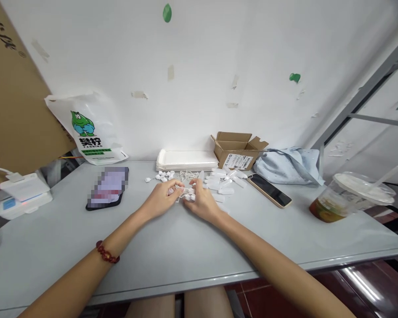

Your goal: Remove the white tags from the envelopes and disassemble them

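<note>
My left hand is closed in a pinch at the middle of the table, with a small whitish piece partly showing at its fingertips. My right hand faces it, fingers curled around small white pieces that look like caps. What exactly either hand grips is too small to make out. Behind the left hand lies a cluster of white caps. Thin white strips or sticks lie in a loose pile between the hands and the wall. To the right are several translucent white tubes or small bottles.
Along the wall are a flat white stack, an open cardboard box and a light blue cloth item. Phones lie left and right. A drink cup leans at right; a white bag and white chargers are left.
</note>
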Motion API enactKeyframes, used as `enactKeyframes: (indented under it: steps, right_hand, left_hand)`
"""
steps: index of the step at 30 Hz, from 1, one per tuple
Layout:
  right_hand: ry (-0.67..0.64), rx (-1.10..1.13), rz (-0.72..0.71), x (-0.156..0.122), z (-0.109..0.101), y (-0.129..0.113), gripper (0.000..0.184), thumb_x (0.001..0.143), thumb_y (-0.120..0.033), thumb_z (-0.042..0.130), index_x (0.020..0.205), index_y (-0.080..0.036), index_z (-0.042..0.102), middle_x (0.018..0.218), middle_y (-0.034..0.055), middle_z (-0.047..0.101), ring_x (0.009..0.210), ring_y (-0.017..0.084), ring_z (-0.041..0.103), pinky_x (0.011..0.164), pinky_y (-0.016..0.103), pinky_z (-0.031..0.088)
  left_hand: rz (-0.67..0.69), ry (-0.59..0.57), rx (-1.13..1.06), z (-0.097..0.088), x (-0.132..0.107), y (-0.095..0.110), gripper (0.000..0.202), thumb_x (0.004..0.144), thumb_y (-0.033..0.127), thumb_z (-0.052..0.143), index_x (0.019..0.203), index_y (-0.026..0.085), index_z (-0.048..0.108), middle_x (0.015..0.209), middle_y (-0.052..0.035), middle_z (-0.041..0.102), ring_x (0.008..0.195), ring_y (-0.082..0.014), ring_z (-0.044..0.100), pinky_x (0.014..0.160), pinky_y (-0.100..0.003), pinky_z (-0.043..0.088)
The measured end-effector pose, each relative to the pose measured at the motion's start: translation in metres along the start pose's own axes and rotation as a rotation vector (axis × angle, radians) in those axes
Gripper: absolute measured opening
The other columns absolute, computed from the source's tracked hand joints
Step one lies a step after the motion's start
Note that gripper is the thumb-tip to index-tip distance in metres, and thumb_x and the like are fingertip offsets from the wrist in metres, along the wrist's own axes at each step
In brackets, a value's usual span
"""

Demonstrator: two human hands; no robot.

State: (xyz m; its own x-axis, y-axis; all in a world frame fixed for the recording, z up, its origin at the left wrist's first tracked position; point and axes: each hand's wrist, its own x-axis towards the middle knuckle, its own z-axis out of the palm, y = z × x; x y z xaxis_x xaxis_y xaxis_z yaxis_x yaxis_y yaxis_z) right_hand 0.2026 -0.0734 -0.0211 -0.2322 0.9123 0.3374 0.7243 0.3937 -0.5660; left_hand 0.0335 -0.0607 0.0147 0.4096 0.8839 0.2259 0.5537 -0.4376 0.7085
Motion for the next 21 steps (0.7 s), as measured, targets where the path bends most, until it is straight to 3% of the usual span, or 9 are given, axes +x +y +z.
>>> enactKeyframes:
  steps: [3,6,11,14,17,19,21]
  right_hand:
    - [0.014,-0.004,0.029,-0.0003,-0.0003,-0.0009,0.045,0.072,-0.027,0.057,0.11,-0.019,0.035,0.074,-0.0005,0.057,0.062,0.019,0.057,0.059,0.027,0.04]
    - [0.012,-0.016,0.051,-0.001,-0.0011,-0.0023,0.045,0.072,-0.028,0.057,0.11,-0.019,0.036,0.075,0.0,0.057,0.061,0.019,0.056,0.059,0.027,0.04]
    - [-0.018,-0.012,0.018,-0.0013,-0.0011,-0.003,0.044,0.073,-0.027,0.056,0.11,-0.019,0.036,0.074,0.0001,0.058,0.062,0.019,0.056,0.059,0.027,0.039]
    - [-0.009,-0.022,0.022,-0.0009,-0.0006,-0.0021,0.044,0.073,-0.029,0.057,0.111,-0.019,0.036,0.073,-0.0006,0.057,0.061,0.019,0.056,0.058,0.027,0.038]
    - [-0.006,-0.022,0.035,-0.001,-0.0004,-0.0021,0.044,0.074,-0.03,0.057,0.11,-0.02,0.036,0.074,-0.0004,0.057,0.063,0.019,0.057,0.058,0.027,0.039]
    - [-0.012,-0.018,0.033,-0.0017,-0.0005,-0.003,0.043,0.074,-0.03,0.057,0.11,-0.02,0.036,0.075,0.0002,0.058,0.064,0.02,0.058,0.059,0.027,0.04]
    - [-0.021,-0.026,0.013,-0.0028,-0.0006,-0.0044,0.042,0.075,-0.028,0.057,0.111,-0.02,0.036,0.076,0.0008,0.059,0.065,0.02,0.059,0.06,0.028,0.04]
  left_hand:
    - [0.009,0.0,0.003,-0.0009,0.0014,-0.0001,0.029,0.082,0.039,0.045,0.087,0.016,0.063,0.081,-0.0026,0.065,0.068,-0.0157,0.052,0.064,-0.026,0.037]
    - [0.007,0.027,-0.018,0.0023,0.0031,-0.0011,0.028,0.081,0.038,0.046,0.076,0.015,0.061,0.075,-0.002,0.064,0.069,-0.0158,0.053,0.064,-0.026,0.037]
    - [-0.142,0.072,-0.088,0.0068,0.0048,-0.0066,0.042,0.079,0.043,0.047,0.046,0.018,0.04,0.045,0.0045,0.035,0.048,-0.0098,0.034,0.05,-0.024,0.027]
    - [-0.292,-0.032,-0.29,0.0031,0.0035,-0.0083,0.044,0.077,0.053,0.05,0.053,0.018,0.042,0.047,0.0068,0.029,0.042,-0.007,0.024,0.042,-0.023,0.017]
    - [-0.342,-0.15,-0.387,-0.0014,0.0022,-0.0067,0.035,0.074,0.052,0.055,0.078,0.017,0.057,0.049,0.0083,0.032,0.039,-0.0067,0.021,0.039,-0.023,0.013]
    - [-0.292,-0.142,-0.338,-0.0014,0.0025,-0.0059,0.034,0.074,0.048,0.056,0.086,0.016,0.061,0.05,0.0076,0.036,0.04,-0.0074,0.025,0.04,-0.023,0.016]
    - [-0.202,-0.051,-0.254,0.0008,0.0036,-0.0067,0.031,0.074,0.045,0.053,0.07,0.015,0.059,0.051,0.0057,0.038,0.045,-0.0085,0.03,0.044,-0.023,0.021]
